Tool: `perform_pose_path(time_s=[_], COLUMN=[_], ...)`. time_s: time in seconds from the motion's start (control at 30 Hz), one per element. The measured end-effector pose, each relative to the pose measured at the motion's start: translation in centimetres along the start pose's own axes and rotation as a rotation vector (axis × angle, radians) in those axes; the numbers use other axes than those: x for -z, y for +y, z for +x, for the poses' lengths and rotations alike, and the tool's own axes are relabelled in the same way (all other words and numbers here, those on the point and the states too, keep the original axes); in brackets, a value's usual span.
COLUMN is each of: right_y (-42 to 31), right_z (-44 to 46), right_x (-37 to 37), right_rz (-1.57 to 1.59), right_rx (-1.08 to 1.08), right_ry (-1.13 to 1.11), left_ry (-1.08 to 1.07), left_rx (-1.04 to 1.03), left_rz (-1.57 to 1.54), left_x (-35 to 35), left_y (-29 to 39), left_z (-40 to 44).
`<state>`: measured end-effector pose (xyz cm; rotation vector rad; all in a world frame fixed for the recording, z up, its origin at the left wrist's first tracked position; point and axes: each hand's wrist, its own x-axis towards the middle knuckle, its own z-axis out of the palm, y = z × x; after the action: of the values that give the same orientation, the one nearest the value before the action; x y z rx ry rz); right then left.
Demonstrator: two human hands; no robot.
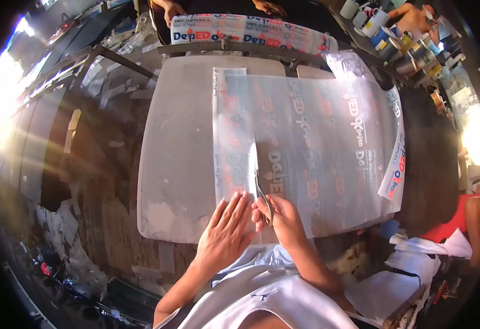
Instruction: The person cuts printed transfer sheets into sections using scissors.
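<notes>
A printed plastic sheet with red and blue lettering lies over the pale work board in front of me. My right hand grips a pair of scissors whose blades point away from me along a cut line in the sheet. To the left of that line, a narrower strip of the same plastic lies flat. My left hand rests flat, fingers stretched out, on the near end of this strip, close beside the scissors.
Across the board, a large printed plastic roll lies with another person's hands near it. Crumpled plastic sits at the far right corner. Containers and another person are at the upper right. Scraps litter the floor.
</notes>
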<state>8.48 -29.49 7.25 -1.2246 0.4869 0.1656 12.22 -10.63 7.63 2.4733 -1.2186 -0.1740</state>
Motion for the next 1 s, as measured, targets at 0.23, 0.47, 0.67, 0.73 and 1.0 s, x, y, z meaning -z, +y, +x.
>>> perform_pose_path(time_s=[0.23, 0.47, 0.67, 0.73, 1.0], right_y=[0.1, 0.3, 0.6, 0.4, 0.8], right_z=[0.0, -0.1, 0.2, 0.0, 0.1], right_x=[0.0, 0.2, 0.6, 0.5, 0.5], right_rz=[-0.017, -0.007, 0.02, 0.011, -0.002], right_rx=[0.009, 0.024, 0.045, 0.038, 0.032], right_ry=[0.001, -0.01, -0.039, -0.03, -0.01], left_ry=[0.011, 0.03, 0.041, 0.039, 0.091], left_rx=[-0.008, -0.031, -0.04, -0.036, -0.047], left_rz=[-0.008, -0.026, -0.014, -0.011, -0.005], left_x=[0.0, 0.0, -0.3, -0.4, -0.9], left_y=[-0.2, -0.1, -0.1, 0.0, 0.0], left_z=[-0.3, -0.7, -0.8, -0.9, -1.1])
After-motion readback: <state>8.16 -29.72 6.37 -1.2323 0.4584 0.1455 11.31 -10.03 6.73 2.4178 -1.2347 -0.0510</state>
